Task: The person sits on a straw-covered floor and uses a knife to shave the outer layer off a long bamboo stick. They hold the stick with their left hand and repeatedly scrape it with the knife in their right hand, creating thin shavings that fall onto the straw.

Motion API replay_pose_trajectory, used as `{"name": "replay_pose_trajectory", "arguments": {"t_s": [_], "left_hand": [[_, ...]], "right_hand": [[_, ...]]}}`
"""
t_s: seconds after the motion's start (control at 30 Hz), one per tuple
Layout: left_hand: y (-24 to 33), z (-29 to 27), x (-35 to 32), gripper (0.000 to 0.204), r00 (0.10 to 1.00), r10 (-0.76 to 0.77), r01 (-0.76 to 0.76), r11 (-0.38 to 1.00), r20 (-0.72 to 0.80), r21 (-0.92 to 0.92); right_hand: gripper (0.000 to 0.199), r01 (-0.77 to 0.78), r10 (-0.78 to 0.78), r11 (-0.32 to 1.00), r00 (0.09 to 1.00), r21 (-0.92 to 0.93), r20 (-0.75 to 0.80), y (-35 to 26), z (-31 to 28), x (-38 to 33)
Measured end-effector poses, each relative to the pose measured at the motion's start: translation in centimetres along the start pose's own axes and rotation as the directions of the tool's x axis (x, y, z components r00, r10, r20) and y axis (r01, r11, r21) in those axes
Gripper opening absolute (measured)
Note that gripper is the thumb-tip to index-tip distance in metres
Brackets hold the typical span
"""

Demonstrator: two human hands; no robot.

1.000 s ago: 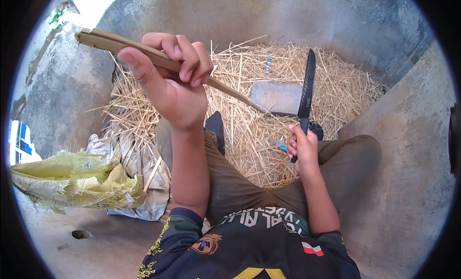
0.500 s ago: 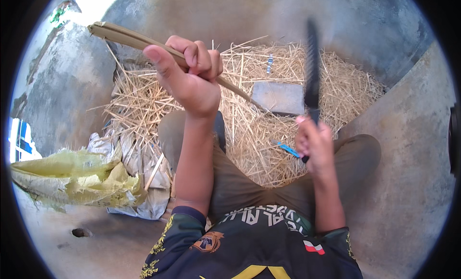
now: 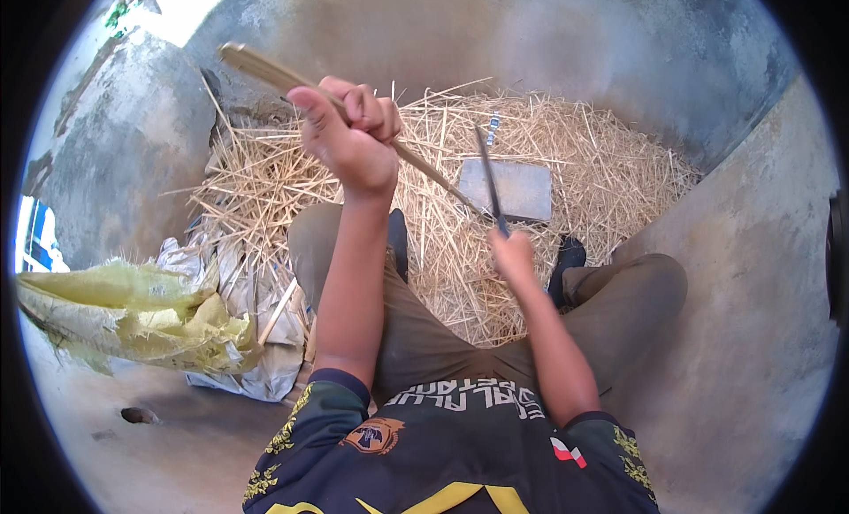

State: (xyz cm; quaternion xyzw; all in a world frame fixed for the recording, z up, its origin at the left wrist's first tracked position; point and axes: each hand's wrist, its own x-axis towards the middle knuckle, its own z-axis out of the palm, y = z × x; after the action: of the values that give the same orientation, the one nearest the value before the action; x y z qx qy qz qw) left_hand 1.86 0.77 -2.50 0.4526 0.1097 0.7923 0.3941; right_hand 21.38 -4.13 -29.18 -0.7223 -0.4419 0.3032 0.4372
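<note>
Two things held at once

Through the head camera I have my left hand (image 3: pixel 354 142) raised, its grip curled around a long tan strip (image 3: pixel 265 68). The strip slants down to the right, its lower end by the near left part of a grey block (image 3: pixel 527 191). My right hand (image 3: pixel 513 254) sits lower, just below the block, its grip wrapped around the handle of a knife (image 3: pixel 490 175); the dark blade points upward across the block in my view. I can't tell whether blade and strip touch. Straw (image 3: pixel 610 160) surrounds the block, and a torn yellow sack (image 3: pixel 133 337) lies at left.
</note>
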Motion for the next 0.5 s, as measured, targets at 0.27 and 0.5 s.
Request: {"name": "replay_pose_trajectory", "arguments": {"t_s": [0.27,0.5], "left_hand": [[-0.1,-0.5,0.1,0.064,0.999,-0.032,0.032,0.999,-0.003,0.026],[-1.1,-1.0,1.9,0.062,0.988,0.065,-0.055,0.996,-0.141,0.075]], "right_hand": [[0.036,0.243,-0.198,0.66,0.969,0.71,-0.148,-18.4,-10.6,-4.8],[0.038,-0.586,0.582,0.797,0.81,0.146,0.071,5.4,4.6,-4.5]]}}
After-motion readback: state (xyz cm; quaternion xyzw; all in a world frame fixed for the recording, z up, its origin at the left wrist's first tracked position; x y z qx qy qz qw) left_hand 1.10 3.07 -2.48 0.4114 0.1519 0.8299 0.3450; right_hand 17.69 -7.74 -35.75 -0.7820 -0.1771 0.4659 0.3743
